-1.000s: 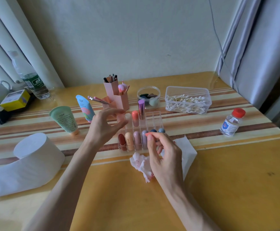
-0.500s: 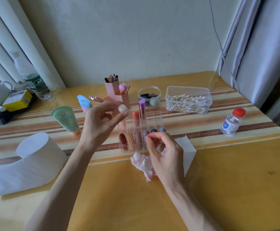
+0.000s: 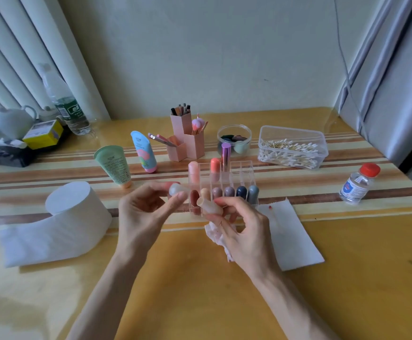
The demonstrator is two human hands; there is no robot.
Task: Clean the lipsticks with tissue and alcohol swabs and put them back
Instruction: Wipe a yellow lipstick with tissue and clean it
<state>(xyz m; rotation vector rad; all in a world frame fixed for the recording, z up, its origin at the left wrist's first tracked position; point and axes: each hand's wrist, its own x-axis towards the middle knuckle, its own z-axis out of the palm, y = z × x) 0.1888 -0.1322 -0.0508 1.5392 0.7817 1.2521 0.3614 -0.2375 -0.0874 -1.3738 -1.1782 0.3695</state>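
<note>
My left hand pinches a small whitish translucent cap between thumb and fingers. My right hand grips a pale lipstick tube, tilted with its open end toward the cap; the two are close but apart. Right behind both hands stands a clear acrylic organizer with several lipsticks upright in it. A crumpled, pink-stained tissue lies under my right hand. A flat tissue sheet with a small red spot lies to the right.
A red-capped alcohol bottle stands at the right. A clear box of cotton swabs sits behind the organizer, by a jar of sponges and pink brush holders. Two cosmetic tubes and a tissue roll are at the left.
My left hand came down from beside the organizer with the whitish cap, toward my right hand. My right hand turned the lipstick so the pale tube now shows, pointing at the cap.
</note>
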